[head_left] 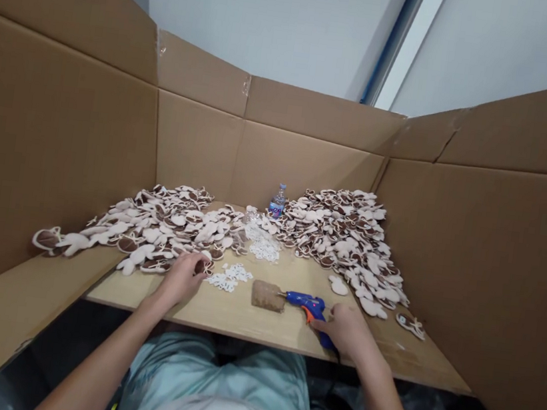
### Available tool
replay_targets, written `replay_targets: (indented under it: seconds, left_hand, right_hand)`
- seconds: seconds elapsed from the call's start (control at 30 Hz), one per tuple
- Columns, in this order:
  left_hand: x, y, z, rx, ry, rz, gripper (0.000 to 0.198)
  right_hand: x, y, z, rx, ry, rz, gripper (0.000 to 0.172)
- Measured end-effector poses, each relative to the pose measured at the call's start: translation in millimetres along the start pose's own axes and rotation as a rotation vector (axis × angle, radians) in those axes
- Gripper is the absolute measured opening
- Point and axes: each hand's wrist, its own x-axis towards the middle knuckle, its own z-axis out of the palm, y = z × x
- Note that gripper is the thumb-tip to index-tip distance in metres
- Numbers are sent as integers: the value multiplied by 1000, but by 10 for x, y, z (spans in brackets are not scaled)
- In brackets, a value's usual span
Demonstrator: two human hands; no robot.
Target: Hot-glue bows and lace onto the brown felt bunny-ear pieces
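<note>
A person's pale green shirt (215,375) fills the foreground as both bare hands reach over the front edge of a plywood tabletop (218,315). The right hand (345,329) is closed around the grip of a blue hot glue gun (304,301) with an orange trigger, its nozzle pointing at a rough brown block (268,296) just beside it. The left hand (182,279) is narrowly curled, its fingers (198,264) on a brown-and-cream cutout (203,266) at the near edge of the left heap; whether it grips cannot be told. Small white cutouts (223,277) lie between the hands, with more (262,242) beyond. Two large heaps of brown-and-cream cutouts (165,224) (345,234) flank a plastic water bottle (278,201), against folded cardboard walls (195,144).
</note>
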Motion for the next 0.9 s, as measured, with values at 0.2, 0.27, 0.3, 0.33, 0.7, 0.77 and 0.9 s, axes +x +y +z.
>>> replay_targets:
  seconds: [0.2,0.27,0.3,0.33,0.7,0.77,0.9]
  left_hand:
    - [17,52,-50,-190,12,-77,33]
    - [13,110,-72,-259,24,-98,32]
    - [11,146,-82,-293,38,-112,32]
    - [7,183,-91,-328,54,-129,32]
    - [-158,598,46,-824,32,-341,34]
    - [-201,690,66,-901,23,-370,34]
    - [-275,866,49,-1020,5,-407,37]
  right_hand:
    - [73,25,68,-5,-139,37,27]
    - [86,29,67,12,-130,38,24]
    - [90,31,59,22,-120,39,24]
    - [94,31,48,35,-109,39,24]
    - [-28,-226,27,334,-33,-89,12]
    - [-119,-319,36,384,-17,-150,19]
    - [-309,-488,29,485,17,-338,33]
